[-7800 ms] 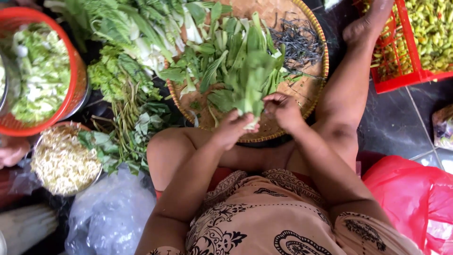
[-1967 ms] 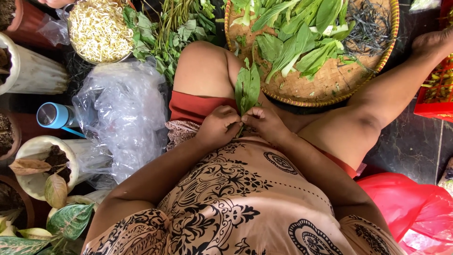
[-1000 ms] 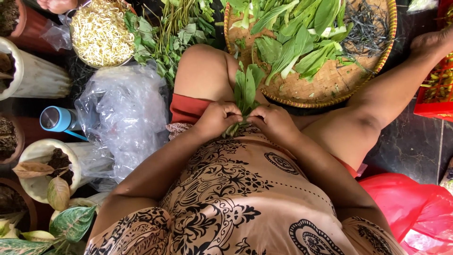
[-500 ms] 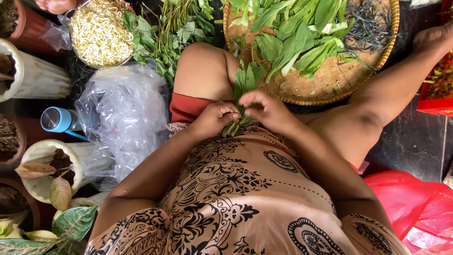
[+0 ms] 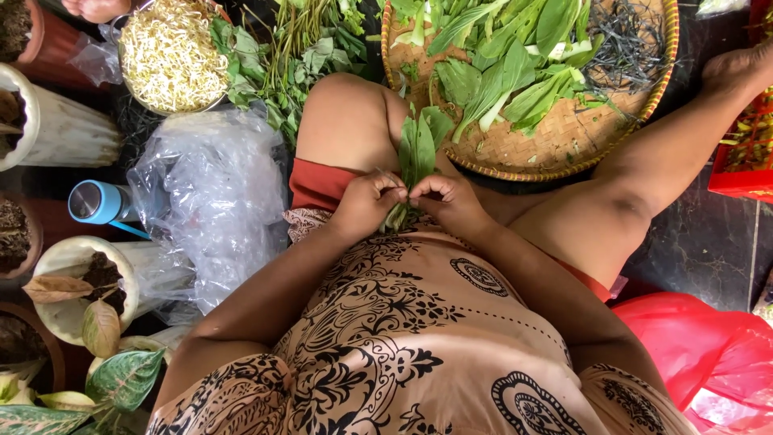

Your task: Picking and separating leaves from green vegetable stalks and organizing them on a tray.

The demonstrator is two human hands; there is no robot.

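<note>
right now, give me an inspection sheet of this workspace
surface: dark floor, person seated on it
job's things: small bunch of greens upright between both hands over the lap
clutter: woven tray of loose greens, bowl of sprouts, clear bags, blue bottle, potted plants, red bag
grippers: left hand and right hand each in a pinching grip at the stems
cables: nothing seen
surroundings: red crate at right

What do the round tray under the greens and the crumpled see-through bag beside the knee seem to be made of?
The round tray looks woven from bamboo or rattan strips: tan, matt, with a visible weave and a bound rim. The bag looks like thin clear plastic film: glossy, wrinkled, catching light. The greens are fresh leaves.
</note>
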